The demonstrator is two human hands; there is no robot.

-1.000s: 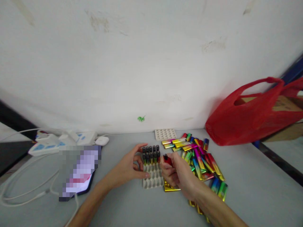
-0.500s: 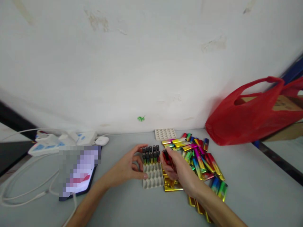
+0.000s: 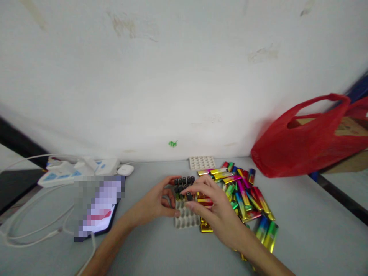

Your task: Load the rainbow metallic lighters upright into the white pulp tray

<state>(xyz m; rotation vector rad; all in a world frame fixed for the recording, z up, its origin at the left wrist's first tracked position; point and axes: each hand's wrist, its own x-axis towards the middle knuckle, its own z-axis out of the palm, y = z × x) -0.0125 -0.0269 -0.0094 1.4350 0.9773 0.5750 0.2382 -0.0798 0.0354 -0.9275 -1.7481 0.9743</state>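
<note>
A pale moulded tray [image 3: 187, 220] with rows of small wells lies on the table in front of me. Upright in its far rows stand several black-topped lighters [image 3: 184, 179]. My left hand [image 3: 162, 199] grips the left side of the tray, thumb at the near part and fingers toward the back. Between the thumb and fingers of my right hand [image 3: 214, 201] is one lighter [image 3: 189, 196], its black top up, over the wells just in front of the filled rows. The lower part of this lighter is hidden, so I cannot tell whether it sits in a well.
Shiny multicoloured lighters [image 3: 243, 193] lie in a loose pile to the right. Another pale tray [image 3: 202, 163] rests by the wall. At left are a phone-like screen [image 3: 100, 214], a power strip [image 3: 106, 167] and white cables. A red bag [image 3: 299, 142] stands at right.
My right hand has moved left from beside the tray to over it, bringing a lighter with it. The left hand keeps its hold on the tray.
</note>
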